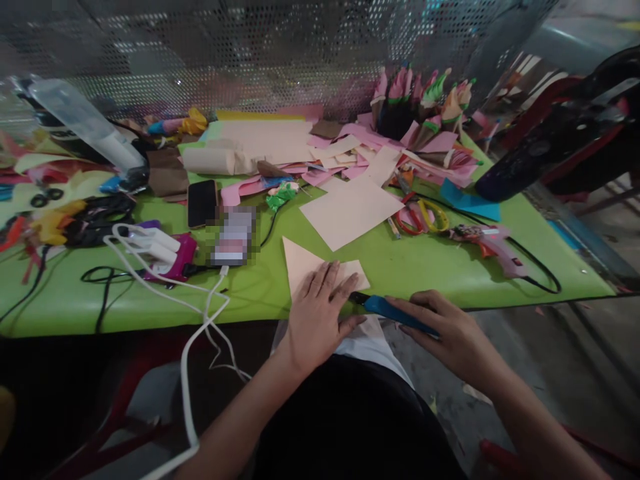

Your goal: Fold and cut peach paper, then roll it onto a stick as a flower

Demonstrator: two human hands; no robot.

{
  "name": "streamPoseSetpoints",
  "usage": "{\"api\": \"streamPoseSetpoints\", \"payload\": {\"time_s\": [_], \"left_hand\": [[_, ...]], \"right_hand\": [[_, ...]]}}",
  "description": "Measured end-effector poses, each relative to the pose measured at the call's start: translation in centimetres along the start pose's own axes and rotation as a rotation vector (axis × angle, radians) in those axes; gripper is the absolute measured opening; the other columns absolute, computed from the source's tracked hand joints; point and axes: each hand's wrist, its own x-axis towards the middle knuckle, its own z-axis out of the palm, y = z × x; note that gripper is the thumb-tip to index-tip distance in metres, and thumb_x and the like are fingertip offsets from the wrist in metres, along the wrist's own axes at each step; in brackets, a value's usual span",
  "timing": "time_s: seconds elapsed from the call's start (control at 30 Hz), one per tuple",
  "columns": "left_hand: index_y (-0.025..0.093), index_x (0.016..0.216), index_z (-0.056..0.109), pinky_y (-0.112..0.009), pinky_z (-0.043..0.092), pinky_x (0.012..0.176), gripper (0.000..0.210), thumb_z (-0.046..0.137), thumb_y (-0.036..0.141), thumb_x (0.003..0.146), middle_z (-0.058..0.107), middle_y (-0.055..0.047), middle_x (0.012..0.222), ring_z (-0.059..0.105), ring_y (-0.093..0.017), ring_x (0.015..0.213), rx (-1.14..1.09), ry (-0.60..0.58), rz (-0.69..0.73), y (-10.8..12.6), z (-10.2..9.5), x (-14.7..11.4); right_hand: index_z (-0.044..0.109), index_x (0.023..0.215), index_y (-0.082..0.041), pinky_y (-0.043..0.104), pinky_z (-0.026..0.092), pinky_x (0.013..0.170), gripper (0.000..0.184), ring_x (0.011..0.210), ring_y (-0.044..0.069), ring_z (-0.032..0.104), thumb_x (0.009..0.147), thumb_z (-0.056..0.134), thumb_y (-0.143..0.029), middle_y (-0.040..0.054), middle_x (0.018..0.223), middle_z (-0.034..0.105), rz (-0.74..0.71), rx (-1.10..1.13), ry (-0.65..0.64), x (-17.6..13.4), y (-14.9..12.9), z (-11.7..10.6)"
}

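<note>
My left hand (320, 308) lies flat on a folded piece of pale pink paper (299, 261) at the table's front edge, fingers spread and covering much of it. In my right hand (445, 330) is a blue utility knife (393, 312), its dark tip pointing left. That tip is beside my left fingers, close to the paper's lower right edge; whether it touches the paper I cannot tell. Just beyond my left hand lies a larger pale pink sheet (345, 215). To the right are scissors with red and yellow handles (425, 217).
A pink glue gun (500, 250) with a black cord lies at the right. On the left are a dark phone (203, 203), a blurred lit phone, and a magenta power strip (177, 259) with white cables. Paper scraps (330, 153) and paper cones (400, 93) crowd the back.
</note>
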Motion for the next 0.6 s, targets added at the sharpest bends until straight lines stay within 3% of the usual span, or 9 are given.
{"api": "streamPoseSetpoints", "payload": {"time_s": [0.17,0.33,0.6], "left_hand": [[0.024,0.151,0.036,-0.047,0.033,0.117,0.056,0.038,0.047,0.100,0.037,-0.009,0.158,0.031,-0.026,0.147,-0.050,0.003,0.025,-1.2,-1.5,-0.4],[0.033,0.145,0.047,-0.050,0.030,0.118,0.046,0.039,0.027,0.100,0.042,-0.002,0.156,0.035,-0.025,0.145,-0.005,-0.004,-0.051,-3.7,-2.3,-1.7],[0.033,0.149,0.041,-0.051,0.028,0.118,0.053,0.047,0.041,0.097,0.036,-0.004,0.159,0.033,-0.029,0.147,0.054,0.006,-0.047,-3.6,-1.5,-2.2]], "right_hand": [[0.057,0.136,-0.034,0.030,0.056,0.072,0.041,0.089,0.021,0.066,0.096,0.051,-0.029,0.0078,0.103,0.061,0.017,0.012,-0.022,0.1,-0.4,0.3],[0.057,0.137,-0.035,0.030,0.055,0.071,0.042,0.088,0.020,0.066,0.095,0.052,-0.031,0.0075,0.102,0.061,0.034,0.008,-0.046,-0.2,0.1,0.2],[0.057,0.137,-0.033,0.028,0.054,0.069,0.041,0.086,0.019,0.065,0.096,0.052,-0.031,0.0078,0.102,0.061,0.005,0.024,-0.044,0.2,-0.5,0.4]]}}
